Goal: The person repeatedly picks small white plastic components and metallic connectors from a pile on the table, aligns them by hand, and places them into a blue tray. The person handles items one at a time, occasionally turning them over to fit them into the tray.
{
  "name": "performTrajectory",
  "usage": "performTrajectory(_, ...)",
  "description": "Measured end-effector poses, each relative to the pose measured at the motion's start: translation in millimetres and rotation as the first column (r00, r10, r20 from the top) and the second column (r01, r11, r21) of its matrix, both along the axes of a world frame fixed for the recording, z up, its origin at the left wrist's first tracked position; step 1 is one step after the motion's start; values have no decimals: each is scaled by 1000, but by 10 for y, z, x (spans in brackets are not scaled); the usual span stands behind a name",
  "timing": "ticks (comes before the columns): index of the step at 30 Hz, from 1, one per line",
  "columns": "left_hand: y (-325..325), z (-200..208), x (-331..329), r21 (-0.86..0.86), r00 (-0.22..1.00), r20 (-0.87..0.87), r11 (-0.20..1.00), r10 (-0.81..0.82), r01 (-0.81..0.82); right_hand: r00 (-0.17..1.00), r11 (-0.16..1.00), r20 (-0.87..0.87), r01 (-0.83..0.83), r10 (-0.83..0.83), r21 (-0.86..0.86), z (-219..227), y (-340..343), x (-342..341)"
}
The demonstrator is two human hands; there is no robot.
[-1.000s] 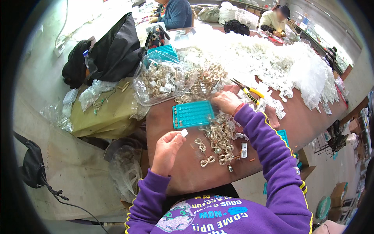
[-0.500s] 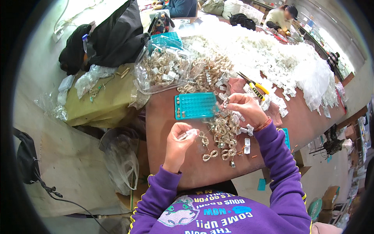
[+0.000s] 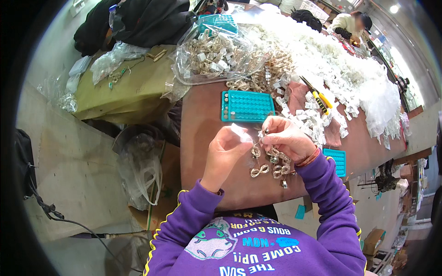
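Note:
My left hand [image 3: 226,151] is closed on a small white plastic case [image 3: 240,132], pinched between thumb and fingers. Close beside it, my right hand [image 3: 291,140] pinches something small and partly silvery, mostly hidden by the fingertips. The two hands nearly touch. Thin wire in figure-eight bundles [image 3: 259,171] hangs or lies just below them; where its end attaches is unclear. More coiled wire bundles [image 3: 281,170] rest under my right hand. Just beyond my hands lies a turquoise tray [image 3: 258,106] with rows of round pockets, several holding small round silvery discs along its left side.
Yellow-handled pliers [image 3: 321,100] lie on a pink cloth [image 3: 332,134] among white cases. A large heap of white pieces [image 3: 350,76] covers the far table. A clear bag [image 3: 184,64] of wire bundles stands far left; another turquoise tray [image 3: 335,161] is at right. A person [image 3: 346,23] sits far off.
My right hand has come from the tray's right edge down to the white case in my left hand. The hands are now close together. The whole view has shifted slightly.

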State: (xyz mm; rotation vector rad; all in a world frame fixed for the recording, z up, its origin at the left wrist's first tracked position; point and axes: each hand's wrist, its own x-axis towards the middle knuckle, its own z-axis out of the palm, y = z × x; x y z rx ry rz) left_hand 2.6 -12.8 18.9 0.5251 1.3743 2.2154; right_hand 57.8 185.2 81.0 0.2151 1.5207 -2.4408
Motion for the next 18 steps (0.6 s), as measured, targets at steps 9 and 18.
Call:
performTrajectory(9,16,18,10,43,988,100,993,-117,113,986,989,134,-113,99,99,-86,-63,28)
performTrajectory(18,1,54,28,-42,994,26,993,-110,111,984,993,136,-109,115,-56,-193,-14,76)
